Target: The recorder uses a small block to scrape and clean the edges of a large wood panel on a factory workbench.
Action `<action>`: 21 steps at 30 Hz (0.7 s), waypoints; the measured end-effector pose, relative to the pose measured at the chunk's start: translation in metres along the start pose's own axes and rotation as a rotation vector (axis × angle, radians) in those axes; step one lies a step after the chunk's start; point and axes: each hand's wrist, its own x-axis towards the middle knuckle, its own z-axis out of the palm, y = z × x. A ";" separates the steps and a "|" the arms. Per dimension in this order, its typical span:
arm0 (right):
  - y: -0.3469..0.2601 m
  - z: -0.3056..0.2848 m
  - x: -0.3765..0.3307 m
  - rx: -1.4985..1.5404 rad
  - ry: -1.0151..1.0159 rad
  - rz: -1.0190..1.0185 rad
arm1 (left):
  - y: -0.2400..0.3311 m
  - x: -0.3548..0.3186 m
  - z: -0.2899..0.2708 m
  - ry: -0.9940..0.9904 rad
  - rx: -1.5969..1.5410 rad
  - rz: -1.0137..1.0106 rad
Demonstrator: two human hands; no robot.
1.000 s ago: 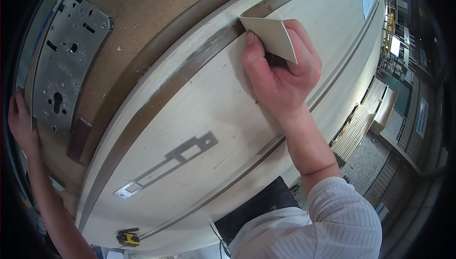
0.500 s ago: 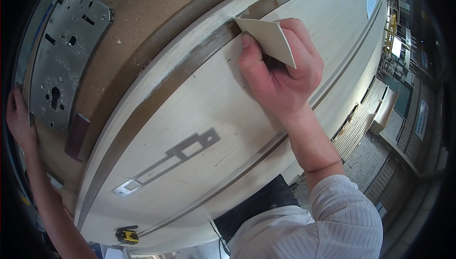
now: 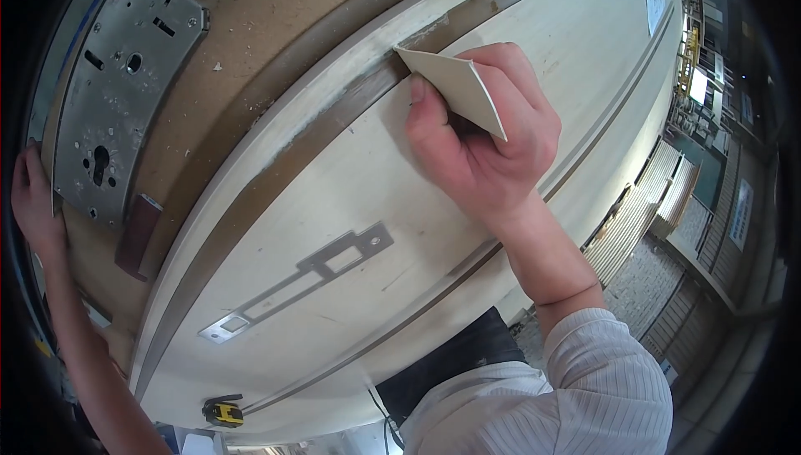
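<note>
While the head view bends every straight edge, the scene reads as follows.

Right hand: the right hand (image 3: 480,150) has its grip clamped on a folded sheet of pale sandpaper (image 3: 455,88), thumb on the near side and fingers curled over the top; the sheet's front corner is pressed into the groove.

Sandpaper: it sits at the upper middle of the door, touching the brown groove (image 3: 334,133) where pale filler shows.

Left hand: the left hand (image 3: 33,196) rests at the far left edge, fingers closed over the rim of the board just beside the metal lock case (image 3: 117,79).

Surface: a cream door (image 3: 334,204) lies flat, with brown grooves running along its length and a recessed strike-plate cutout (image 3: 300,275) near the middle.

Board: a chipboard panel (image 3: 267,21) lies beyond the door, strewn with dust and crumbs; a small dark wooden block (image 3: 138,234) lies below the lock case.

Near edge: a yellow tape measure (image 3: 223,411) lies beside the door's lower end.

Room: a workshop (image 3: 709,121) shows at the right, with racks, stacked slats and a tiled floor.
</note>
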 end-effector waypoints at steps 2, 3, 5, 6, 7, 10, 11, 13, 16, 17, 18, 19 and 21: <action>-0.001 0.000 0.000 -0.007 -0.008 -0.004 | 0.003 0.000 0.001 -0.003 -0.031 -0.003; -0.001 0.000 0.000 -0.005 -0.008 -0.008 | 0.004 -0.001 0.001 -0.005 -0.062 -0.005; -0.001 0.000 0.000 -0.003 -0.009 -0.012 | 0.009 -0.002 0.001 -0.003 -0.070 -0.007; -0.001 0.000 0.000 0.000 -0.009 -0.014 | 0.010 -0.003 0.001 -0.001 -0.079 -0.007; -0.002 0.001 0.000 0.004 -0.007 -0.016 | 0.009 -0.002 0.000 0.000 -0.077 -0.007; -0.005 0.001 0.000 0.008 -0.008 -0.011 | 0.008 -0.001 0.000 0.036 -0.069 -0.002; -0.005 0.002 0.000 0.010 -0.005 -0.012 | 0.010 -0.001 0.000 0.025 -0.057 -0.015; -0.006 0.001 0.000 0.010 -0.025 0.003 | 0.016 -0.001 -0.002 0.015 -0.047 -0.027; -0.005 0.003 -0.001 0.024 -0.013 -0.020 | 0.023 -0.002 -0.004 0.017 -0.081 -0.062; -0.006 0.003 0.000 0.025 -0.008 -0.021 | 0.021 -0.001 -0.005 0.006 -0.073 -0.056; -0.007 0.004 -0.001 0.030 -0.011 -0.029 | 0.020 0.000 -0.007 -0.006 -0.066 -0.049; -0.007 0.004 -0.001 0.033 -0.016 -0.036 | 0.022 -0.001 -0.006 -0.006 -0.067 -0.048; -0.009 0.007 -0.002 0.043 -0.013 -0.043 | 0.024 -0.002 -0.005 0.005 -0.057 -0.056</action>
